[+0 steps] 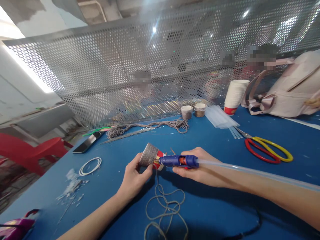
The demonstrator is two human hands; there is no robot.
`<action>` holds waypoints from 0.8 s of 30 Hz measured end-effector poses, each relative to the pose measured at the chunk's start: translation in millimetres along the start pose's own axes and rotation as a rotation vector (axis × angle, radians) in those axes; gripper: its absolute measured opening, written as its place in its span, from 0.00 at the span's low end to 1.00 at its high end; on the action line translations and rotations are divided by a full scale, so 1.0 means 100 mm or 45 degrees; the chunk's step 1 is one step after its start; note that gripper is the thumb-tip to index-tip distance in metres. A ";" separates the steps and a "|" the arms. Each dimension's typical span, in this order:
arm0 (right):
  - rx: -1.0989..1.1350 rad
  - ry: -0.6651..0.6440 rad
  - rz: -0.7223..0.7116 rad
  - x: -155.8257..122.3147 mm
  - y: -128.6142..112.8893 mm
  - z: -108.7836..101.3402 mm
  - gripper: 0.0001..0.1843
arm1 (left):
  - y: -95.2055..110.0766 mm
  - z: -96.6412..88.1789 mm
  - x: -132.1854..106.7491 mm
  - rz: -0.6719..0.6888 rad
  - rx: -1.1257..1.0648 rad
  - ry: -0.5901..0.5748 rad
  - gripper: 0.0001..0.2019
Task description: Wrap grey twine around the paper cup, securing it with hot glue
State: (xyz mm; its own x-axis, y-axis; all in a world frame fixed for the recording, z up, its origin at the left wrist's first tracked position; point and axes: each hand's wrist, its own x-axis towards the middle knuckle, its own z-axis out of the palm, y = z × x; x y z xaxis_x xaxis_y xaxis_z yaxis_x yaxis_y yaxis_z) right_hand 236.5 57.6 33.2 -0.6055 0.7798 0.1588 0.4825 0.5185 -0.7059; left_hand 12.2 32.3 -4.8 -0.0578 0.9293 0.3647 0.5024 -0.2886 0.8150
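Observation:
My left hand (135,175) grips a paper cup (150,155) tilted on its side, its wall partly wound with grey cord and red print showing at one end. In my right hand (197,166) is a blue hot glue gun (175,160), its nozzle at the edge of the wound cord. A long clear glue stick (240,168) runs out of the gun's back and over my right forearm. From the cup a loose grey cord (165,206) trails down in loops onto the table. The fingers behind the gun are partly hidden.
Along the back of the blue table (117,160) lie a phone (87,142), bundled cord (147,126), two wrapped cups (199,110), glue sticks (221,117), stacked cups (236,96) and scissors (268,148). A backpack (295,90) stands right. White wire (90,166) and glue scraps lie left. A perforated screen (125,73) borders the back.

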 end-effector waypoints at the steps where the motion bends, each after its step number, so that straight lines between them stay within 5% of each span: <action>1: -0.030 -0.005 -0.010 -0.01 0.00 0.02 0.15 | 0.01 0.00 0.00 -0.018 -0.004 0.002 0.08; 7: -0.032 -0.003 -0.061 -0.03 0.00 0.08 0.15 | 0.01 0.01 -0.01 -0.032 -0.026 -0.015 0.09; 17: 0.549 0.103 0.276 0.29 0.35 -0.14 0.15 | -0.04 0.02 0.02 -0.074 -0.019 0.018 0.08; 24: 0.109 0.120 0.251 0.54 0.62 -0.05 0.12 | -0.02 0.01 0.00 -0.060 -0.003 0.007 0.08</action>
State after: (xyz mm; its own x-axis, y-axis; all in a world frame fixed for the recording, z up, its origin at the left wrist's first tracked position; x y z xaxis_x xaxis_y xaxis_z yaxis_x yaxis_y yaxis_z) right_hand 237.4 133.6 1.2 -0.4414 0.8943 0.0729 0.5278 0.3244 -0.7850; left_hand 12.0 33.2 -7.3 -0.0864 0.9406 0.3284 0.4970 -0.2450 0.8324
